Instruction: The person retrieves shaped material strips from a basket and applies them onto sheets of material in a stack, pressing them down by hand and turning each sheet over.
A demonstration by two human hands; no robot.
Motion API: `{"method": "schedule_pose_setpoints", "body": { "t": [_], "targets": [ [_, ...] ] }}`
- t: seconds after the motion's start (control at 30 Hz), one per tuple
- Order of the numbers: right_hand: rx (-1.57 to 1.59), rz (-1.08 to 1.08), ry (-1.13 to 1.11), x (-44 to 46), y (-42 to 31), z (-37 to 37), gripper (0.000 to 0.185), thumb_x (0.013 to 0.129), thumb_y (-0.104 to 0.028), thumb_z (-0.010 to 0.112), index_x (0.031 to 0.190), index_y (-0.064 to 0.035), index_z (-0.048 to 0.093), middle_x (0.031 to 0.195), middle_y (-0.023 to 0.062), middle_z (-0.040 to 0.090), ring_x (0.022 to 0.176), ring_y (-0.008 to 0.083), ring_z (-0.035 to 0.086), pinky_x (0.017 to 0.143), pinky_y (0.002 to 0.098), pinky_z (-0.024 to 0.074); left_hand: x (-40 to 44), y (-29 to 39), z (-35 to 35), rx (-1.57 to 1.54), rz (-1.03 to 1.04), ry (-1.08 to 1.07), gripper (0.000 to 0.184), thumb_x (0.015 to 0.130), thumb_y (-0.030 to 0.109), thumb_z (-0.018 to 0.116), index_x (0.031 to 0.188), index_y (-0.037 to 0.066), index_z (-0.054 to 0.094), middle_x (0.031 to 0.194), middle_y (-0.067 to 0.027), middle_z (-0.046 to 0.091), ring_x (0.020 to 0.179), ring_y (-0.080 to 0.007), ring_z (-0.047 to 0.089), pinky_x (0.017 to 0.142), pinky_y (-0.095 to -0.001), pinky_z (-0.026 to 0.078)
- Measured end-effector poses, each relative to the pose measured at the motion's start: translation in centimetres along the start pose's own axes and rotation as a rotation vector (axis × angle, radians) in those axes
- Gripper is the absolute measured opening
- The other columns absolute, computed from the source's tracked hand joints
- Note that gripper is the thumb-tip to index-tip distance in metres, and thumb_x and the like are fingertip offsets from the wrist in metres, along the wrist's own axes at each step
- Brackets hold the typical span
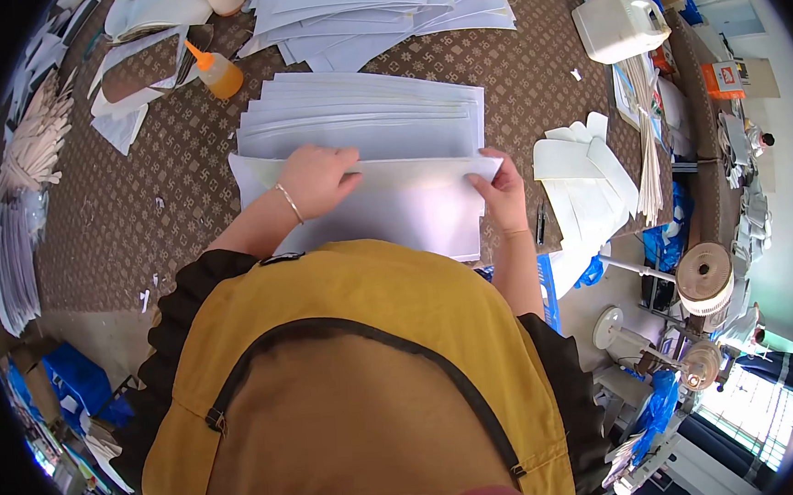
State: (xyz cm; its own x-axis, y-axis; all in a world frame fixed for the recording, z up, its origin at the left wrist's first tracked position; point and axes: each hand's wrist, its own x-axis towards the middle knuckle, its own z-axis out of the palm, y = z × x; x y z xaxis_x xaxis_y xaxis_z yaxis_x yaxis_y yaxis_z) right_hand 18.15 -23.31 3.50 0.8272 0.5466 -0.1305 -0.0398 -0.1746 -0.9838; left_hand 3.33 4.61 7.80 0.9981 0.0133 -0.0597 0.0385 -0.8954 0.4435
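Centrally, a pale sheet (403,206) stands raised at the near side of a patterned table (183,221), directly before the person's yellow-and-brown garment (361,273). The left hand (316,179), wearing a bracelet (289,202), pinches the sheet's upper edge, its thumb on the near face. The right hand (503,194) pinches the upper right corner, thumb in front and fingers behind. Just beyond lies a fanned stack of similar sheets (358,98), its edges stepped.

Containers: at upper left, a squeeze bottle (221,79) with an orange nozzle is partly filled with amber liquid. At upper right stands a white jerrycan (615,25) with a moulded handle; its contents cannot be told. Farther right is an orange box (723,80).

Labels: the orange box bears a pale panel whose print is too small to read. Swastika-like motifs recur among the square ornaments of the table's covering.

Surroundings: a larger pile of sheets (380,14) lies at the table's far side. Right of the right hand lie a dark pen-like tool (540,224) and overlapping white cut pieces (584,170); beyond these hangs a bundle of narrow strips (646,138). Another bundle (36,149) lies at far left. Fans (703,272) stand at lower right. The left hand and forearm hide part of the sheet, and the garment covers part of the table's near edge.
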Motion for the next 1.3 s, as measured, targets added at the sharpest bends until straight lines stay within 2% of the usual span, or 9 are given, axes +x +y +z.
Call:
{"method": "schedule_pose_setpoints", "body": {
  "t": [0.07, 0.17, 0.27, 0.53, 0.7, 0.93, 1.07, 1.23, 1.3],
  "targets": [
    [0.144, 0.055, -0.103, -0.5, -0.8, -0.7, 0.041, 0.076, -0.009, 0.068, 0.113, 0.0018, 0.054, 0.093, 0.0061, 0.063, 0.084, 0.0117, 0.058, 0.072, 0.0278, 0.0473, -1.2, -1.3, -0.3, 0.013, 0.028, 0.018, 0.021, 0.078, 0.026, 0.060, 0.078, 0.007, 0.052, 0.071, -0.0101, 0.059, 0.075, -0.0322, 0.056, 0.066, -0.0422, 0.043],
    [-0.320, 0.150, -0.257, -1.1, -0.5, -1.5, 0.031, 0.078, -0.007, 0.066, 0.107, 0.0015, 0.058, 0.090, 0.0033, 0.064, 0.082, 0.0097, 0.057, 0.071, 0.0260, 0.0465, -3.2, -5.4, -1.9, 0.129, -0.052, -0.033, 0.022, 0.080, 0.032, 0.058, 0.078, 0.010, 0.057, 0.078, -0.0103, 0.062, 0.079, -0.0286, 0.058, 0.076, -0.0445, 0.041],
    [-0.149, 0.149, -0.240, -1.6, -1.6, -1.7, 0.023, 0.079, -0.006, 0.065, 0.101, 0.0005, 0.062, 0.088, 0.0016, 0.064, 0.080, 0.0105, 0.057, 0.071, 0.0257, 0.0459, -6.9, -8.7, -4.2, 0.200, -0.135, 0.064, 0.021, 0.078, 0.030, 0.062, 0.084, 0.010, 0.061, 0.078, -0.0095, 0.061, 0.077, -0.0275, 0.057, 0.092, -0.0440, 0.034],
    [-0.037, 0.109, -0.188, -2.0, -4.4, -0.5, 0.022, 0.079, -0.004, 0.064, 0.101, -0.0021, 0.063, 0.091, 0.0006, 0.063, 0.084, 0.0101, 0.056, 0.074, 0.0260, 0.0445, -9.8, -9.3, -4.5, 0.003, -0.266, 0.189, 0.026, 0.073, 0.031, 0.066, 0.089, 0.011, 0.063, 0.081, -0.0037, 0.061, 0.084, -0.0230, 0.057, 0.103, -0.0462, 0.024],
    [0.018, -0.074, 0.152, -1.3, -4.8, -6.6, 0.027, 0.077, 0.000, 0.062, 0.104, -0.0014, 0.062, 0.099, 0.0049, 0.062, 0.092, 0.0156, 0.057, 0.084, 0.0289, 0.0426, -9.0, -11.6, -3.4, 0.085, -0.397, 0.016, 0.029, 0.074, 0.037, 0.065, 0.086, 0.011, 0.062, 0.081, -0.0054, 0.062, 0.082, -0.0247, 0.058, 0.101, -0.0503, 0.026],
    [0.211, -0.297, 0.402, -2.1, -10.0, -10.6, 0.039, 0.074, -0.001, 0.062, 0.113, 0.0015, 0.056, 0.106, 0.0089, 0.060, 0.099, 0.0209, 0.055, 0.092, 0.0330, 0.0382, -6.3, -11.0, -0.1, -0.369, -0.330, 0.540, 0.016, 0.074, 0.018, 0.066, 0.083, 0.007, 0.059, 0.079, -0.0080, 0.060, 0.080, -0.0244, 0.058, 0.080, -0.0387, 0.043],
    [0.197, -0.122, 0.422, 0.6, -7.0, -8.4, 0.047, 0.071, -0.010, 0.069, 0.112, 0.0056, 0.054, 0.107, 0.0106, 0.059, 0.099, 0.0225, 0.054, 0.092, 0.0333, 0.0377, -4.2, -9.0, -1.3, -0.315, -0.226, 0.916, 0.011, 0.074, 0.011, 0.065, 0.082, 0.006, 0.060, 0.080, -0.0086, 0.060, 0.081, -0.0278, 0.057, 0.069, -0.0350, 0.044],
    [0.073, 0.192, 0.124, 3.9, -1.6, -4.2, 0.037, 0.076, -0.010, 0.066, 0.108, 0.0053, 0.058, 0.103, 0.0079, 0.061, 0.094, 0.0184, 0.056, 0.085, 0.0302, 0.0415, -3.1, -6.8, -2.5, -0.049, -0.058, 0.916, 0.017, 0.076, 0.015, 0.064, 0.089, 0.006, 0.060, 0.094, -0.0090, 0.060, 0.089, -0.0292, 0.056, 0.078, -0.0387, 0.043],
    [-0.033, 0.389, -0.008, 4.6, 1.9, -3.7, 0.026, 0.077, -0.010, 0.066, 0.100, 0.0028, 0.063, 0.093, 0.0049, 0.064, 0.083, 0.0140, 0.059, 0.075, 0.0279, 0.0448, -2.2, -6.6, -1.9, 0.020, -0.080, 0.682, 0.030, 0.077, 0.019, 0.063, 0.103, 0.007, 0.056, 0.109, -0.0095, 0.055, 0.101, -0.0284, 0.052, 0.086, -0.0411, 0.039]
  ]
}}
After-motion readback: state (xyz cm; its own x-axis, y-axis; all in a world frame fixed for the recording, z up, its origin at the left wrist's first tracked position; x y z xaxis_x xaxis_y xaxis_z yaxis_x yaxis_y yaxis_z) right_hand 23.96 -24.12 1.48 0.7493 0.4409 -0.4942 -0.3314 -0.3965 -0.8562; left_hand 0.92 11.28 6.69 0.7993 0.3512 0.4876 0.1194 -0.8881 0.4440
